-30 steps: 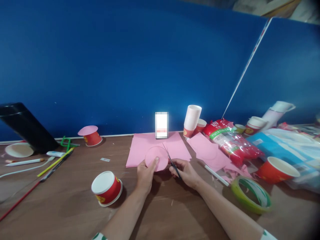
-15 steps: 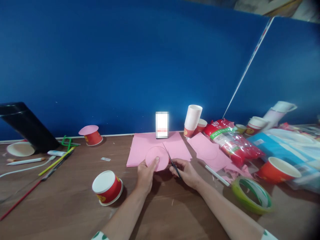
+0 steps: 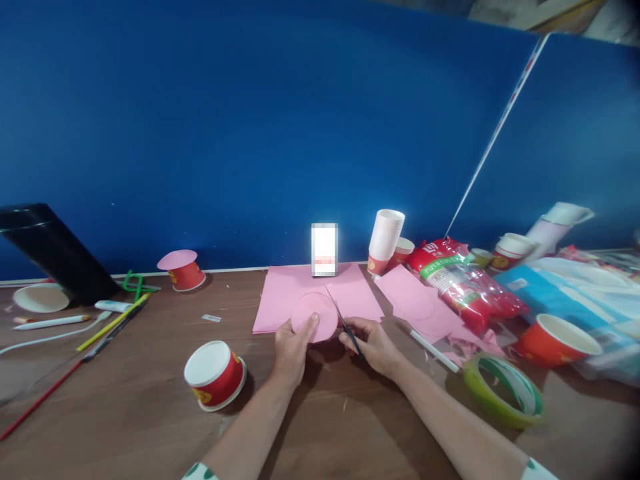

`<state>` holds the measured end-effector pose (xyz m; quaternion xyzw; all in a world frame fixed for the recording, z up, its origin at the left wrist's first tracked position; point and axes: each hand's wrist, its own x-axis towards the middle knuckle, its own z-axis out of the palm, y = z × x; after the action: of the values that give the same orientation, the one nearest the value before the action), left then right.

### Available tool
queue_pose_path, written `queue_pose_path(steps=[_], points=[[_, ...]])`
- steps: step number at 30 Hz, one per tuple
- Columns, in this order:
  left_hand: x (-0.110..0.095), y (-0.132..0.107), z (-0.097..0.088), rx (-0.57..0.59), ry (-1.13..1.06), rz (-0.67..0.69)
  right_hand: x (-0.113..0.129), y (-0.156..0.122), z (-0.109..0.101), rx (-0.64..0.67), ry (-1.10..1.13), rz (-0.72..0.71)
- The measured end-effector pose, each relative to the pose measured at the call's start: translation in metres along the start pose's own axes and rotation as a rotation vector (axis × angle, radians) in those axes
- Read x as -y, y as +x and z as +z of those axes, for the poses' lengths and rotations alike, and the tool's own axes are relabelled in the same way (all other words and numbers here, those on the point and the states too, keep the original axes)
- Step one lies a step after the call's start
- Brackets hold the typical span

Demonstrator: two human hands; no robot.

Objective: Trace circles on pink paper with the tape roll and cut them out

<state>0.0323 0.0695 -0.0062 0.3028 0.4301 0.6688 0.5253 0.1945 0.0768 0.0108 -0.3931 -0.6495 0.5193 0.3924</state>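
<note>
Between the thumb and fingers of my left hand point(image 3: 293, 350) is a round pink paper disc point(image 3: 313, 319). My right hand point(image 3: 371, 345) is closed round a pair of dark-handled scissors point(image 3: 350, 333), their blades pointing up and away along the disc's right edge. Whether the blades touch the paper I cannot tell. Beneath and behind the disc lies a stack of pink paper sheets point(image 3: 280, 293). To the left of my left hand, an upside-down red paper cup point(image 3: 216, 380) shows its white base.
Farther left are a red cup point(image 3: 187, 276) topped with a pink disc, a black bottle point(image 3: 60, 253) and several brushes point(image 3: 113, 325). On the right lie pink scraps point(image 3: 425, 303), a white pen point(image 3: 434, 351), a tape roll point(image 3: 500, 393), a red bag point(image 3: 465, 280) and stacked cups point(image 3: 386, 237).
</note>
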Motion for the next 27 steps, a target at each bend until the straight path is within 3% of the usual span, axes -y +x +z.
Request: queue_pose_path(steps=[27], points=[[0.0004, 0.0008, 0.0010, -0.033, -0.021, 0.007, -0.0058, 0.0011, -0.0025, -0.013, -0.062, -0.015]])
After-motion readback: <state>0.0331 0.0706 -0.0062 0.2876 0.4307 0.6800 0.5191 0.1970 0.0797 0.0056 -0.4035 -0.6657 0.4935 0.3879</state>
